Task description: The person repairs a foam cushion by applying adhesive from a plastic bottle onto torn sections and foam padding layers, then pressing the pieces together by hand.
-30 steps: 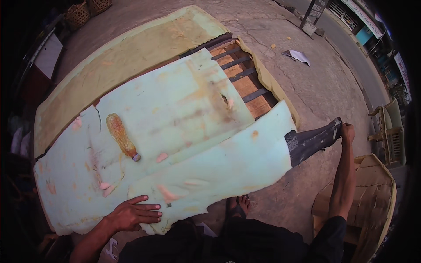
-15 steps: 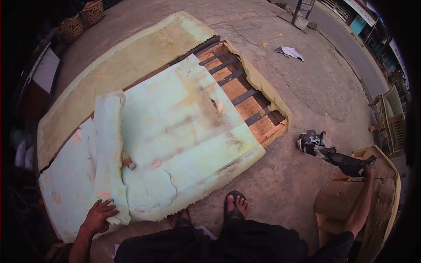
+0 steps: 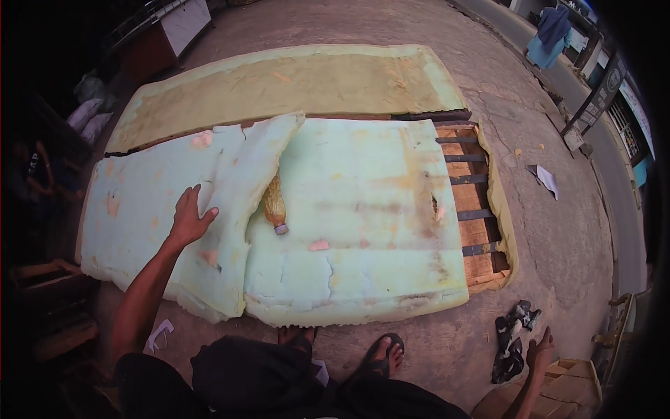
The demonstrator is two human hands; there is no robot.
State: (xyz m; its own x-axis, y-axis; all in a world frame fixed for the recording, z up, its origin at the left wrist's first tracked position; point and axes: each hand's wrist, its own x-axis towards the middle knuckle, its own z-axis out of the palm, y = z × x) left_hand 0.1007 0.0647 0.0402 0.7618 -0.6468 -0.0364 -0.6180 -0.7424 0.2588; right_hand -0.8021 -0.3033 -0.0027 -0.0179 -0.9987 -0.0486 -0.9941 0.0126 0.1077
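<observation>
The loose foam sheet (image 3: pixel 269 150) is lying folded just left of the bottle (image 3: pixel 275 202), partly covering it. We are spreading our left hand (image 3: pixel 190 219) over foam farther left of the bottle, gripping nothing. Our right hand (image 3: pixel 539 354), well right of the bottle, seems to be gripping nothing beside the black cloth (image 3: pixel 511 363), though the dim rim blurs it. Pushing the fold carelessly could be what sends the bottle rolling. Unlike half a second ago, the cloth is lying released, and more bottle is showing.
</observation>
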